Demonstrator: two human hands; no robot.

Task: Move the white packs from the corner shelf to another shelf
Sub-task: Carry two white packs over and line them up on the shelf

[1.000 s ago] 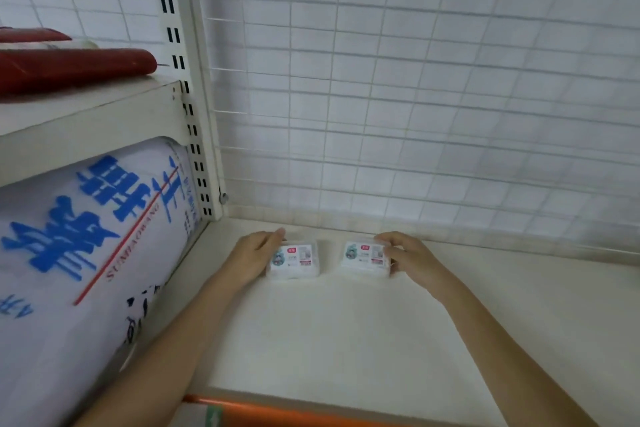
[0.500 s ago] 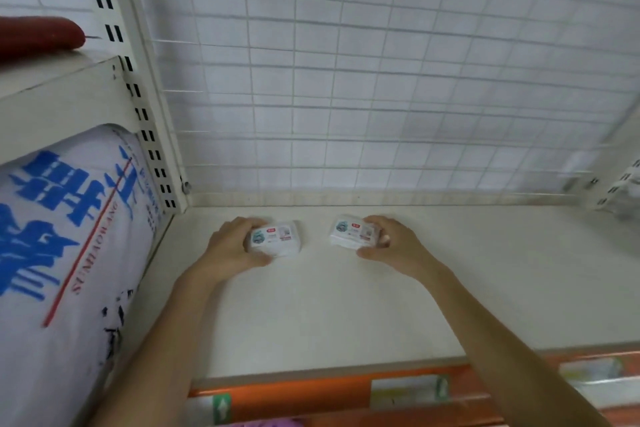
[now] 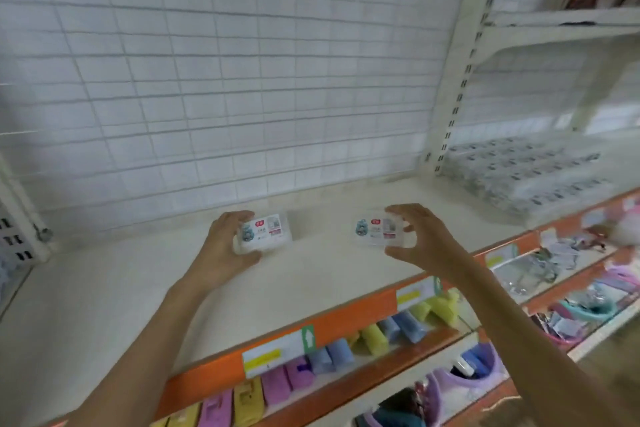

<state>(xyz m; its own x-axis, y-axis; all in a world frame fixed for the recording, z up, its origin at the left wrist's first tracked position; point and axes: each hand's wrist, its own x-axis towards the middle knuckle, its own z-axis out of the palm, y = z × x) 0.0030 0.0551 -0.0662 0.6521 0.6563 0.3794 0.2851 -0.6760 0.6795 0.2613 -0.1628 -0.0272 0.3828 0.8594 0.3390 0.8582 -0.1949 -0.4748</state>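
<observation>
Left hand (image 3: 225, 246) grip holds one white pack (image 3: 265, 234), thumb under, fingers over; right hand (image 3: 420, 239) grip pinches the second pack (image 3: 379, 232) the same way; both packs sit inside the grips, lifted above the cream shelf (image 3: 104, 288). Judgement: carry step; keep packs level, clear the slotted upright (image 3: 460, 80) to the right of the right grip. Packs look soft, glossy film, rectangular, printed labels; shelf smooth, wire grid behind.
</observation>
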